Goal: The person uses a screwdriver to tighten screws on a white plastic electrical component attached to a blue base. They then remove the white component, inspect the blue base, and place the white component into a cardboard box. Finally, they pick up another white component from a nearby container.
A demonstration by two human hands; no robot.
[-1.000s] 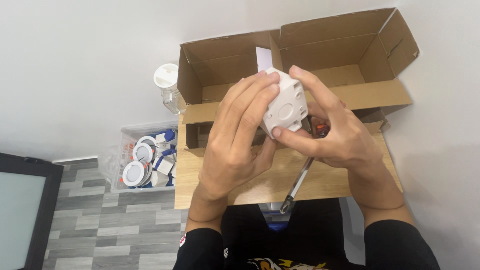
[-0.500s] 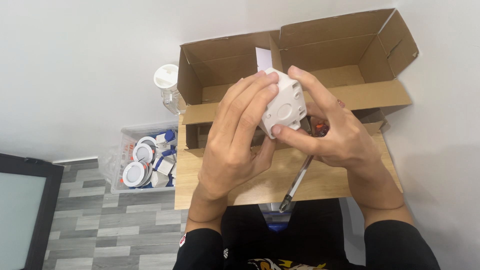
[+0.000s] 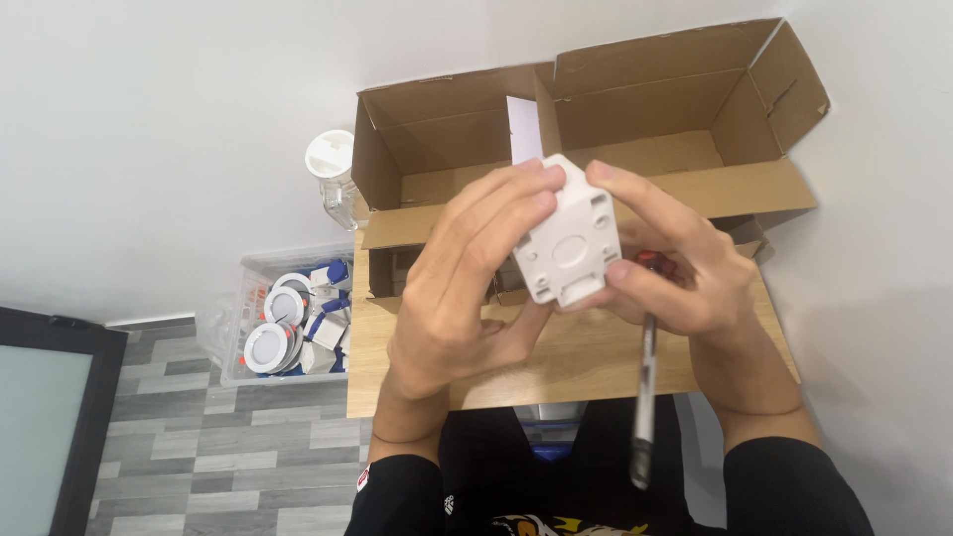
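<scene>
Head view: the left hand (image 3: pixel 462 288) and right hand (image 3: pixel 675 268) hold a white plastic housing (image 3: pixel 568 236) above the wooden desk (image 3: pixel 556 362), fingers clamped on its sides. The right hand also grips a screwdriver (image 3: pixel 645 397). An open cardboard box (image 3: pixel 635 109) stands behind.

I see two bare hands, left hand (image 3: pixel 452 298) and right hand (image 3: pixel 680 268), forearms uncovered. Black sleeves (image 3: pixel 397 496) end below the elbows. Small red-white patch on left sleeve. Black shirt, yellow-white print on chest.
</scene>
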